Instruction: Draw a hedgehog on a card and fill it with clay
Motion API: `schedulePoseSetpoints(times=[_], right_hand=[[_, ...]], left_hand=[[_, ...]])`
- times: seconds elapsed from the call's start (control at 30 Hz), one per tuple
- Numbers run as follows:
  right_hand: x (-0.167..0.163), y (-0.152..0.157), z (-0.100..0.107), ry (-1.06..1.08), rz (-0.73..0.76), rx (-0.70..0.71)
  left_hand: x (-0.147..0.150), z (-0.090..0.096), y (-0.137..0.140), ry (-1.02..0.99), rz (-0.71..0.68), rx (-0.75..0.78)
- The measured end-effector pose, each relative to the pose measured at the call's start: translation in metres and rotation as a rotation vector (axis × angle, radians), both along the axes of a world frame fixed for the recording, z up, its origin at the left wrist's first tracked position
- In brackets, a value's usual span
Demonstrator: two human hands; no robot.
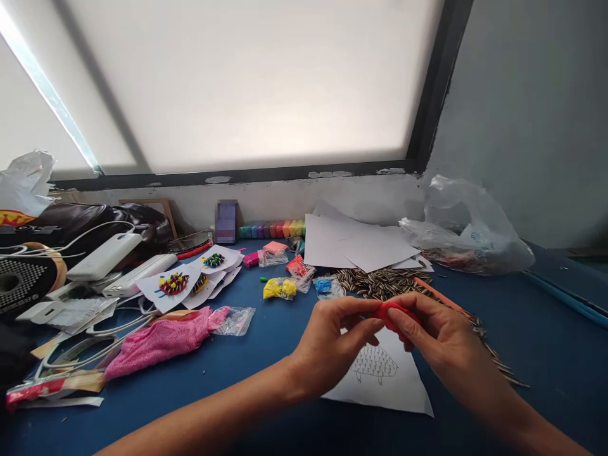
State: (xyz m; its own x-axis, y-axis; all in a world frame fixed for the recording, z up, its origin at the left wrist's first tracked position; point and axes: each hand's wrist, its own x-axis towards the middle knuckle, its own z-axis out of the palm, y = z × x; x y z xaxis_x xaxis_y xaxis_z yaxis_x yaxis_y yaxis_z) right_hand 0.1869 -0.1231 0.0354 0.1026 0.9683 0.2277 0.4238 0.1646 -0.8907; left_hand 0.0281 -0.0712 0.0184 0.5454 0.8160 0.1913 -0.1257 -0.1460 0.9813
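Observation:
Between my two hands is a lump of red modelling clay (393, 311), held above the table. My right hand (439, 339) pinches it with thumb and fingers. The fingertips of my left hand (327, 345) press on the clay's left end, thumb just below. Under the hands lies a white sheet (403, 392) with a pencil drawing of a scaly-bodied animal, partly covered by my fingers. Behind them spreads a heap of striped sunflower seeds (375, 283). Small bags of yellow clay (279, 289) and blue clay (323, 285) sit left of the seeds.
Blank white paper (356, 240) lies at the back, beside a plastic bag (468, 231). Seed-and-clay pictures (173, 285), a pink cloth (161, 339), white power banks (104, 256) and cables crowd the left. A phone (226, 221) stands near a row of coloured clay (270, 229).

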Motion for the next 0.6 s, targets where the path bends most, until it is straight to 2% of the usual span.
schedulePoseSetpoints(times=[0.3,0.5,0.6], right_hand=[[-0.0023,-0.0009,-0.0046,0.015,0.02,-0.025],[-0.0006,-0.0014,-0.0053,-0.042,0.035,-0.042],[-0.0001,-0.0018,-0.0051,-0.056,0.058,-0.053]], left_hand=[[0.0011,-0.0028,-0.0011,0.003,0.065,-0.043],[0.0002,-0.0069,-0.0039,0.041,0.009,0.031],[-0.0009,-0.0064,-0.0029,0.004,-0.008,-0.061]])
